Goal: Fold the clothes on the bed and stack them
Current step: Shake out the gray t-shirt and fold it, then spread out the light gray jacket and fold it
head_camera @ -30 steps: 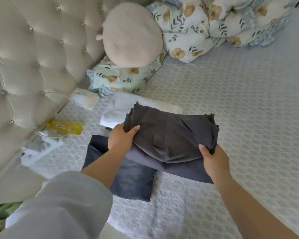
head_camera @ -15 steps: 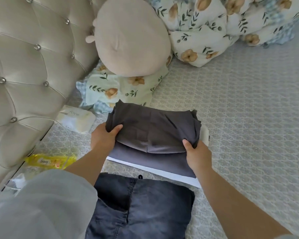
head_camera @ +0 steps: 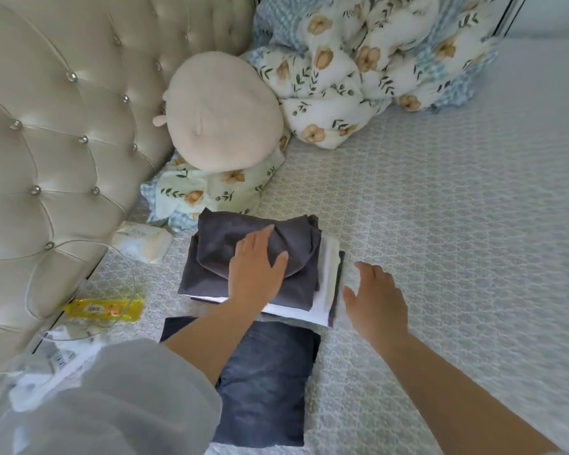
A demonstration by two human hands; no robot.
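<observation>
A folded dark grey garment [head_camera: 217, 244] lies on top of a folded white garment [head_camera: 327, 284], forming a small stack on the bed [head_camera: 440, 241]. My left hand [head_camera: 255, 270] rests flat on the grey garment with straight fingers. My right hand [head_camera: 375, 300] hovers just right of the stack, fingers relaxed and holding nothing. Folded dark blue jeans [head_camera: 266, 389] lie on the bed directly in front of the stack, partly under my left forearm.
A round beige cushion [head_camera: 220, 113] and a floral pillow [head_camera: 211, 192] sit behind the stack against the tufted headboard [head_camera: 63, 126]. A bunched floral quilt [head_camera: 368, 67] lies at the back. A tissue pack [head_camera: 142, 241] and a yellow packet [head_camera: 104, 310] lie left.
The grey garment was carried over and set down on the white garment. Both hands let go of it; the left now lies flat on top and the right has drawn off to the side.
</observation>
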